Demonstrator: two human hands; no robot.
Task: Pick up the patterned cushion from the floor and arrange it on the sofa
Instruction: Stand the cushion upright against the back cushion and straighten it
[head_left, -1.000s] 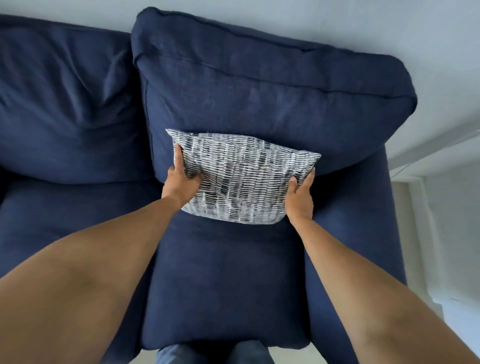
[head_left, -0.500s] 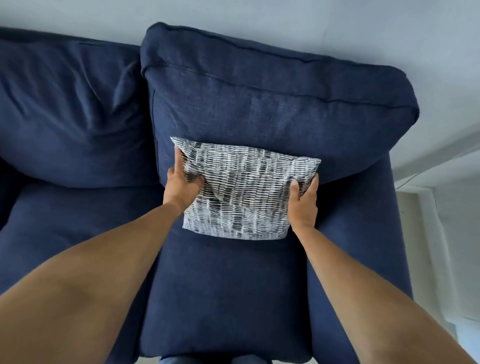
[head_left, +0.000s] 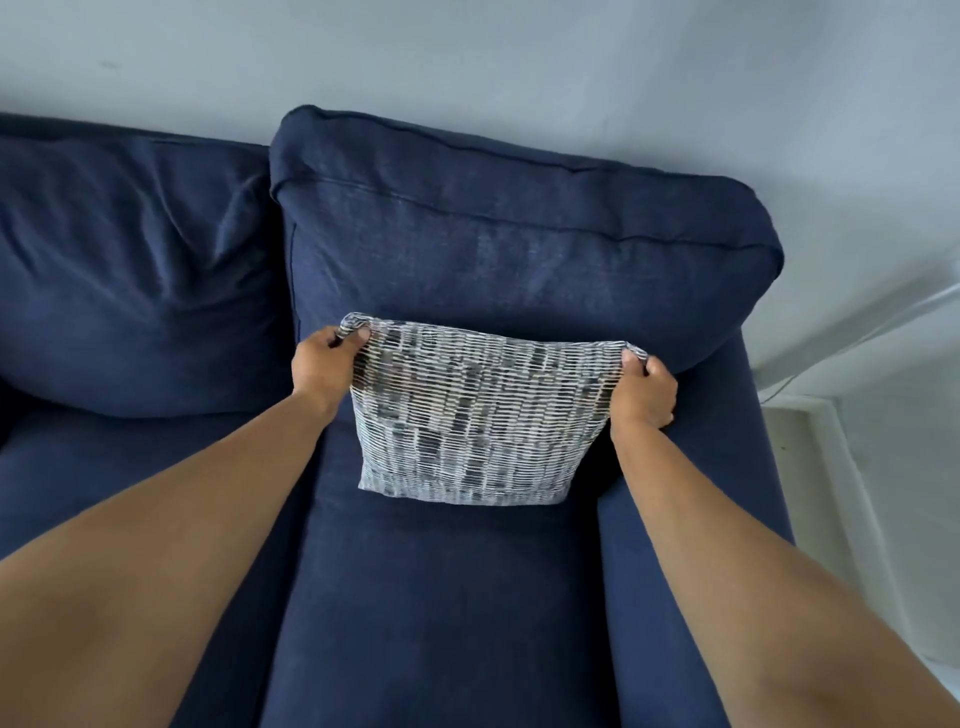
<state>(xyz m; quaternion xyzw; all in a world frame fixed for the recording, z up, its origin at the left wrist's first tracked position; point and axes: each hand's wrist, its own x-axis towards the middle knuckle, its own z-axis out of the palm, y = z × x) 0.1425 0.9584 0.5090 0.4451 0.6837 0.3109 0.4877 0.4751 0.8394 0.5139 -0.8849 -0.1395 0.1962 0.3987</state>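
The patterned cushion (head_left: 478, 415), grey and white with dark dashes, stands on the right-hand seat of the navy sofa (head_left: 441, 597) and leans against the big back cushion (head_left: 509, 249). My left hand (head_left: 322, 364) pinches its top left corner. My right hand (head_left: 647, 387) pinches its top right corner, close to the sofa's right armrest. The cushion's lower edge rests on the seat.
A second navy back cushion (head_left: 130, 280) fills the left side of the sofa. The right armrest (head_left: 737, 493) runs beside my right arm. Behind the sofa is a pale wall (head_left: 467, 62), and a strip of light floor (head_left: 841, 493) shows to the right.
Both hands have slid from the cushion's sides up to its top corners. The cushion now stands taller and flatter against the back cushion. My view has tilted up slightly.
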